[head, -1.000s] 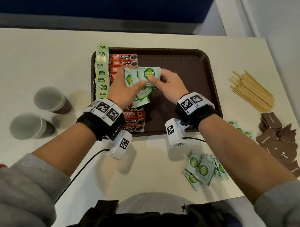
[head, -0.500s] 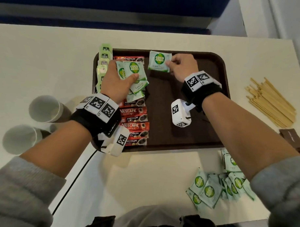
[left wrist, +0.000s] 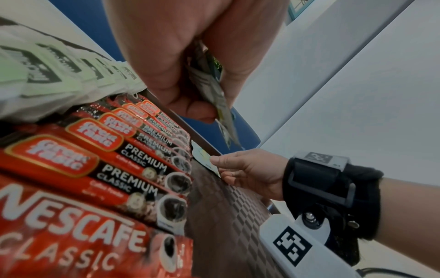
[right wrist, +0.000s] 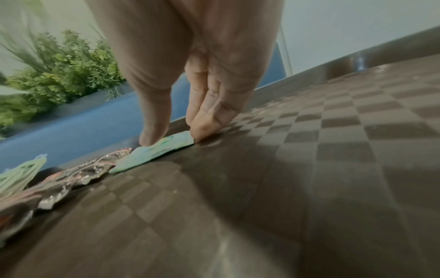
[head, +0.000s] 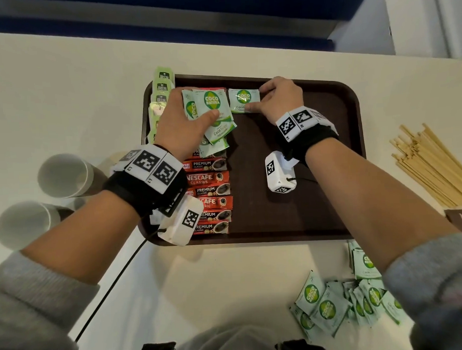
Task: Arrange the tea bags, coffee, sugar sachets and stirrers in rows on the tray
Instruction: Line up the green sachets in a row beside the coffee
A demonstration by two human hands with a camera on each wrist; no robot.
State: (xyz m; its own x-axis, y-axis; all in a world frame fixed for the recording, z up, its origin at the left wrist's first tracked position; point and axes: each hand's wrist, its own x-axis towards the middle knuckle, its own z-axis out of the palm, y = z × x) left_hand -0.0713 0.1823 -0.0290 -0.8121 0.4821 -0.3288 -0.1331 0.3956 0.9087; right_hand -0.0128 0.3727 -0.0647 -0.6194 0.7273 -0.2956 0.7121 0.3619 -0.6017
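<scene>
On the brown tray (head: 291, 199), green tea bags (head: 162, 85) line the left rim. Beside them lies a column of red coffee sticks (head: 209, 191). My left hand (head: 209, 115) hovers over the far coffee sticks and grips a fan of green sugar sachets (head: 211, 102), pinched between thumb and fingers (left wrist: 166, 90). My right hand (head: 257, 97) pinches one sugar sachet (head: 243, 98) that lies flat on the tray's far end, just right of the coffee column. Its thumb sits on the sachet (right wrist: 161, 150) and its fingers (right wrist: 204, 127) touch the edge.
Wooden stirrers (head: 428, 168) lie in a heap right of the tray, with brown sachets (head: 459, 219) near them. Loose green sachets (head: 334, 307) are piled at the near right. Two paper cups (head: 65, 175) stand left of the tray. A cable (head: 110, 289) trails from my left wrist.
My right hand took one sachet from the fan in my left hand, carried it to the tray's far end and lowered it onto the tray. The left hand shifted slightly farther.
</scene>
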